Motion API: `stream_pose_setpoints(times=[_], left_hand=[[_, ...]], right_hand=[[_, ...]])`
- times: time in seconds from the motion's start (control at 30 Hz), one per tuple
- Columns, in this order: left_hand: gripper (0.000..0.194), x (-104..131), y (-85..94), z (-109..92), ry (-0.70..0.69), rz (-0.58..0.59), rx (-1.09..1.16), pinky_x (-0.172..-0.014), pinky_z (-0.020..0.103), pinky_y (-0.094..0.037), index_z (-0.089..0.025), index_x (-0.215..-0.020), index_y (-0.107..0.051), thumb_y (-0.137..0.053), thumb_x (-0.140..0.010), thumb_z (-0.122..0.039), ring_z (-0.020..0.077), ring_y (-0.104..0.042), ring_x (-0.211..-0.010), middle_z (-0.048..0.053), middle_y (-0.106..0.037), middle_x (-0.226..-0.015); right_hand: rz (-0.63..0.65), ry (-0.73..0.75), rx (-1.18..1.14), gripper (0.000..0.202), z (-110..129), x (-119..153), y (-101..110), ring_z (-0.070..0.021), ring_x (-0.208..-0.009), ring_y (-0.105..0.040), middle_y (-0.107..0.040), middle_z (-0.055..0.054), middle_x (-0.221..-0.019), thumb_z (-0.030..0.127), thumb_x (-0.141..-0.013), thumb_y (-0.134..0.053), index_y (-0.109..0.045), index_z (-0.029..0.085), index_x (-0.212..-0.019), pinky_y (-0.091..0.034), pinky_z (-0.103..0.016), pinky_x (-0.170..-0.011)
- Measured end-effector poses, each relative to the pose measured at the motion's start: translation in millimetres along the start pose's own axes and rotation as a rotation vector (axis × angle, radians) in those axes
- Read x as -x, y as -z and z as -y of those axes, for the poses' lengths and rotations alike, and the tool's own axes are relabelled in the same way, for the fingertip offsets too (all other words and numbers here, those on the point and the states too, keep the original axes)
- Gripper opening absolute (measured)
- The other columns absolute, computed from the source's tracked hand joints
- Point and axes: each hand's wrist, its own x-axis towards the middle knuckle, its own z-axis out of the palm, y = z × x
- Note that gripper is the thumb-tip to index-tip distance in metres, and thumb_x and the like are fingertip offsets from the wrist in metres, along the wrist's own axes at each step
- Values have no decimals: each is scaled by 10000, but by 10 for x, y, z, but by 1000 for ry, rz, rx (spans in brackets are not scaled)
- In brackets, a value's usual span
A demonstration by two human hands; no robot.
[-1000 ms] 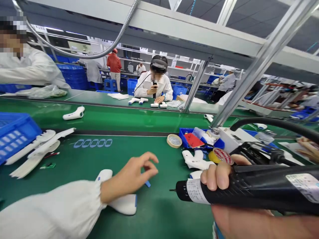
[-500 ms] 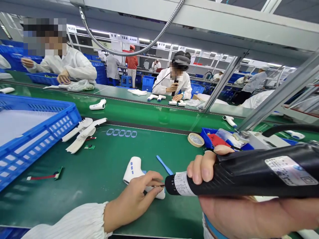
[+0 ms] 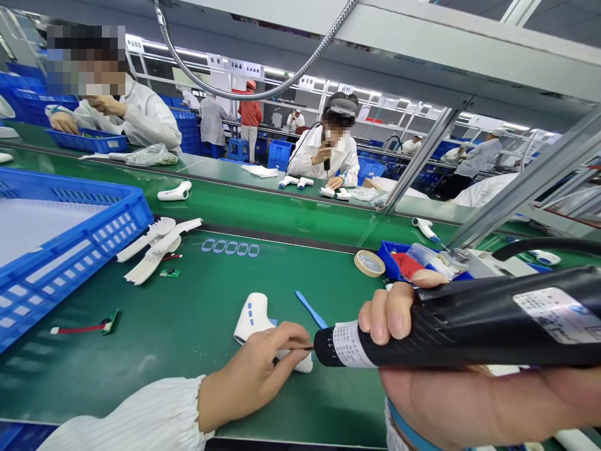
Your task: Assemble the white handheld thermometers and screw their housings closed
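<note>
No wording can be read. A white label [image 3: 350, 344] wraps the nose of the black power screwdriver [image 3: 469, 335] and a paler sticker [image 3: 549, 314] sits on its body; both carry print too small to make out. The hanging sheets [image 3: 244, 67] in the background bear dark, illegible marks.

Toward the desk's [image 3: 197, 326] near edge, your left hand [image 3: 256, 376] covers much of the white housing [image 3: 253, 316], and the tip of the bit [image 3: 308, 347] is lost there, so you can't tell what it touches. Your electric screwdriver [image 3: 469, 326] runs out past the right of the view; the print on its silver label [image 3: 554, 313] is too small to read. Your right hand [image 3: 436, 401] is cut off at the wrist and partly hides the blue bin [image 3: 387, 254] at the desk's far right corner. The screwdriver's nose covers the blue stick's [image 3: 307, 307] near end. Along the desk's left edge, the blue crate [image 3: 136, 202] is cropped.
</note>
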Motion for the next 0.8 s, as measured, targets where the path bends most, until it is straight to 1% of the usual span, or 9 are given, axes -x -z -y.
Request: stream_pose_setpoints(times=[0.27,0.37,0.43,0.47,0.53,0.6,0.67,0.73,0.8], left_hand=[[105,6,-1,2,-19,2,-59,-752,192,-452,-226,-1004,-491,-424,-923,-229,111,-625,-852,-5,-660,-923],[144,6,-3,-13,-52,26,-116,-758,198,-443,-235,-1041,-484,-394,-931,-207,113,-605,-873,-2,-654,-965],[179,11,-11,-14,-45,46,-95,-788,218,-444,-246,-1097,-444,-373,-938,-203,120,-608,-895,1,-664,-991],[212,14,-14,-8,-27,51,-75,-812,234,-446,-254,-1143,-407,-373,-939,-211,128,-610,-923,6,-668,-1013],[357,19,-14,16,10,21,-83,-882,288,-435,-268,-1255,-299,-427,-922,-255,160,-575,-1039,31,-643,-1113],[523,20,-2,51,26,-33,-190,-955,357,-393,-273,-1308,-251,-530,-869,-329,207,-485,-1163,61,-563,-1240],[565,17,15,84,17,-42,-334,-980,406,-360,-257,-1277,-344,-612,-802,-401,247,-443,-1183,75,-526,-1262],[477,10,24,106,10,17,-455,-944,423,-373,-227,-1181,-477,-627,-780,-437,258,-487,-1089,72,-573,-1154],[387,2,17,116,5,75,-548,-899,426,-385,-201,-1104,-549,-603,-800,-432,254,-511,-997,67,-604,-1040]], right_hand=[[-74,32,39,661,-28,1,-22,-156,-413,-479,-571,10,-499,820,-608,-452,-606,220,-841,-389,-300,-437],[-93,43,41,677,-56,-6,-39,-154,-404,-482,-563,14,-491,823,-626,-416,-607,213,-849,-389,-298,-431],[-79,40,30,663,-84,-15,-51,-151,-399,-483,-559,19,-486,810,-653,-398,-606,216,-860,-384,-291,-427],[-73,37,26,659,-101,-22,-57,-150,-399,-483,-558,20,-483,805,-664,-388,-605,216,-865,-382,-289,-427],[-56,38,35,664,-143,-40,-64,-155,-404,-490,-558,17,-484,798,-682,-365,-602,207,-873,-385,-294,-431],[-49,68,65,662,-199,-66,-58,-160,-412,-500,-562,13,-497,790,-691,-365,-598,197,-871,-388,-297,-429],[-27,90,100,629,-270,-96,-34,-158,-421,-504,-571,11,-523,769,-705,-385,-588,198,-874,-389,-292,-422],[4,60,130,607,-347,-122,4,-157,-433,-505,-574,11,-540,755,-714,-394,-569,201,-890,-392,-289,-421],[36,-2,155,605,-421,-137,46,-159,-445,-509,-571,10,-546,747,-729,-374,-546,197,-912,-398,-292,-433]])
